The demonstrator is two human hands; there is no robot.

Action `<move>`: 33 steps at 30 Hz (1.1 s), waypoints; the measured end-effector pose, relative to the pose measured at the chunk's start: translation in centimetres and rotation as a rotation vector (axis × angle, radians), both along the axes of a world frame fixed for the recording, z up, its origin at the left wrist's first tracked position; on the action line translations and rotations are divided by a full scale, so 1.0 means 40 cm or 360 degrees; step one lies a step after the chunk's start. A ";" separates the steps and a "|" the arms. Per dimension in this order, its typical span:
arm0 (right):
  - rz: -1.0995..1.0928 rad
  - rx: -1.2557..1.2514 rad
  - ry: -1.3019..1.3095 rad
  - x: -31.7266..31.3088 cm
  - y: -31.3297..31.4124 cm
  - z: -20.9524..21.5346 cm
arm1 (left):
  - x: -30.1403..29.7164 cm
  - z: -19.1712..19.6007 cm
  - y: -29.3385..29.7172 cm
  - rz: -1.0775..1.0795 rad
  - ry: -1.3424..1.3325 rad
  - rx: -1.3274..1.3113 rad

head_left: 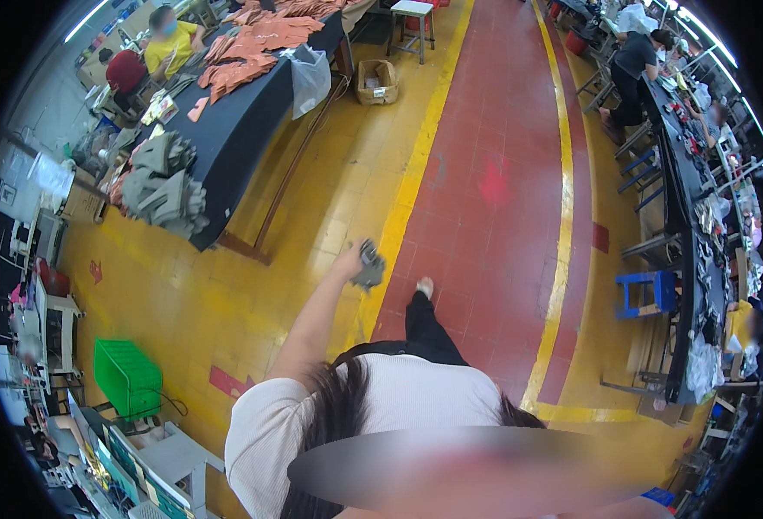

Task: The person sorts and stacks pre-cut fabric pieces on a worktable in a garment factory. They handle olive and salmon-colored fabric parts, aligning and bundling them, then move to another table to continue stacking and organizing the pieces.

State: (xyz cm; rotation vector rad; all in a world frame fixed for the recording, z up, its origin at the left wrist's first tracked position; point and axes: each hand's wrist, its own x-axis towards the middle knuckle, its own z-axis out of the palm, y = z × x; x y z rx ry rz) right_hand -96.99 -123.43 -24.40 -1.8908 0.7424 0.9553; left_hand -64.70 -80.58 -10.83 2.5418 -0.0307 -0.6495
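Observation:
My left hand (348,259) is closed on a small bundle of grey-green fabric pieces (369,270). The left arm reaches forward, and the bundle hangs over the floor near the yellow line. Just ahead and to the left is the corner of a long dark-topped table (234,160). A heap of similar grey-green fabric pieces (161,186) lies on its near end. My right hand is out of the picture.
Orange garment pieces (256,43) cover the table's far part, where a person in yellow (169,52) sits. A cardboard box (376,82) stands on the floor. Left is a green crate (127,379); right, a blue stool (646,294) and a workbench (677,208). A red walkway (494,216) runs ahead.

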 end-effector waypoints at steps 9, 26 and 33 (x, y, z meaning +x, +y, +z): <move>0.1042 -0.0461 -0.0304 0.759 -0.290 -0.224 | 0.658 -0.030 -0.052 0.0245 -0.0047 -0.0091; 0.0123 0.0075 -0.0085 2.467 -0.214 0.113 | 1.734 -0.046 0.081 0.0999 0.0695 0.0113; 0.0371 -0.0051 0.0068 2.761 -0.436 -0.028 | 2.559 0.070 -0.229 0.0461 -0.0002 -0.0447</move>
